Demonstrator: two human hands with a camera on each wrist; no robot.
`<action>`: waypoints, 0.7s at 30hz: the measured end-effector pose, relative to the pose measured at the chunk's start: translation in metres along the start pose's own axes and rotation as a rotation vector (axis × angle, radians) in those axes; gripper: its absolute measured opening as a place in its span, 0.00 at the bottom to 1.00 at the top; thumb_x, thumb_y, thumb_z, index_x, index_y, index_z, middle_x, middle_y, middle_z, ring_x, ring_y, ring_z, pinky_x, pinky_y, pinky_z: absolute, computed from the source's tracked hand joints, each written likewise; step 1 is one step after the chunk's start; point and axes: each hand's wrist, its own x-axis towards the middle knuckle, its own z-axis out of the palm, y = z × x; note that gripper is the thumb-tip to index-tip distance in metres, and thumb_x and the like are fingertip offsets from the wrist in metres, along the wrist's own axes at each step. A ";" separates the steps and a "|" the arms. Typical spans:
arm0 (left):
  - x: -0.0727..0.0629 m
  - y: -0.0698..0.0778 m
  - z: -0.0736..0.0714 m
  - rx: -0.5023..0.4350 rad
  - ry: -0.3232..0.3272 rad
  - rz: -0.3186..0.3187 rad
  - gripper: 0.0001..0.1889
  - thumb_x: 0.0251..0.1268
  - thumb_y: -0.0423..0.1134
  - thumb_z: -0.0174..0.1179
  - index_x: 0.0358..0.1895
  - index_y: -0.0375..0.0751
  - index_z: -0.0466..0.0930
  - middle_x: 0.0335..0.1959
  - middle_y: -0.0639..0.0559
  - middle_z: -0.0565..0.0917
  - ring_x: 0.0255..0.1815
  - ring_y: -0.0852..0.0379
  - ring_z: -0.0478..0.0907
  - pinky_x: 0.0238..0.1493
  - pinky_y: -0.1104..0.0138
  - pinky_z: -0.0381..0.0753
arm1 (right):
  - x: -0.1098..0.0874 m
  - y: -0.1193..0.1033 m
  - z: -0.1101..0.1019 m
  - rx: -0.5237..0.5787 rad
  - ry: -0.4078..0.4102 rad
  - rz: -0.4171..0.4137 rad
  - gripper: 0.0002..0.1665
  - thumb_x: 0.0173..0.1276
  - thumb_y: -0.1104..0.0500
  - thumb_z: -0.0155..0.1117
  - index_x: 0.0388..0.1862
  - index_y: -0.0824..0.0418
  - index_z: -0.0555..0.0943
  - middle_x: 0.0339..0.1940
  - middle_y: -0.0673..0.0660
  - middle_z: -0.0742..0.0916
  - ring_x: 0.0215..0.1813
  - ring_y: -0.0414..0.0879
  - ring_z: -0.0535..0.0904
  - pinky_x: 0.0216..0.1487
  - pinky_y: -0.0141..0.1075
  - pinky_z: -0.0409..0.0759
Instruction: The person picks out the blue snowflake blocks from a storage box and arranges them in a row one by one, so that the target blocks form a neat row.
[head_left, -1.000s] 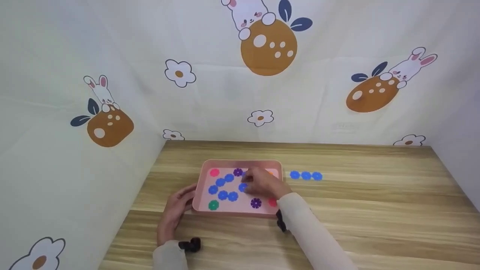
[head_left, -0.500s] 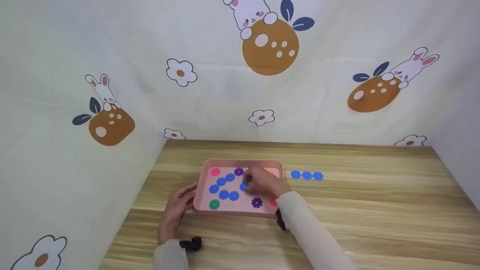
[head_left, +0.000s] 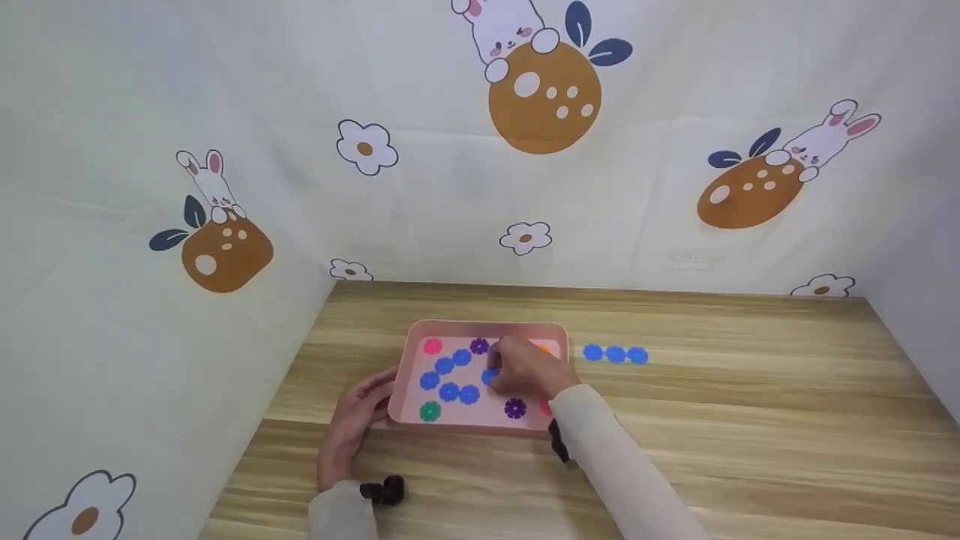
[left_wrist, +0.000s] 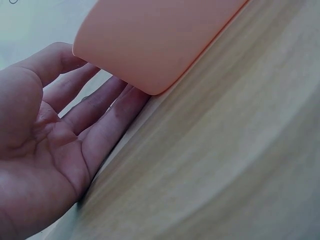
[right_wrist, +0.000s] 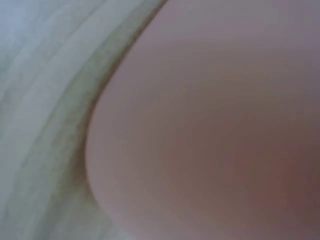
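A shallow pink tray on the table holds several small flower-shaped discs. My left hand rests at the tray's left end. In the left wrist view, the left hand's fingers stretch loosely to the tray's corner. My right hand reaches over the tray's right half, fingers curled down on a blue flower-shaped disc that they partly hide. Left of it, several blue discs lie in a bent line. The right wrist view shows only the tray's blurred wall.
Three blue discs form a row on the table right of the tray. Purple discs, a green disc and a pink disc lie inside. A patterned cloth stands behind the wooden table.
The right hand's fingers have shifted slightly and now cover more of the blue disc. The left hand stays at the tray's end. The whole head view has drifted a little.
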 end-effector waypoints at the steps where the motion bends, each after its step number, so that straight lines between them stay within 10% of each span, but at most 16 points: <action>1: 0.000 0.000 0.000 -0.002 0.000 0.002 0.21 0.72 0.45 0.60 0.65 0.48 0.78 0.64 0.43 0.81 0.56 0.53 0.83 0.54 0.63 0.86 | 0.001 0.001 0.000 0.005 0.001 -0.005 0.16 0.60 0.55 0.76 0.48 0.51 0.86 0.41 0.48 0.87 0.41 0.45 0.83 0.49 0.39 0.87; 21: 0.001 -0.002 -0.003 -0.019 -0.002 -0.017 0.18 0.74 0.43 0.58 0.64 0.52 0.80 0.65 0.47 0.81 0.58 0.53 0.83 0.55 0.63 0.86 | -0.005 0.006 -0.010 -0.047 0.034 -0.093 0.18 0.59 0.54 0.77 0.48 0.55 0.87 0.43 0.51 0.89 0.42 0.45 0.83 0.50 0.42 0.88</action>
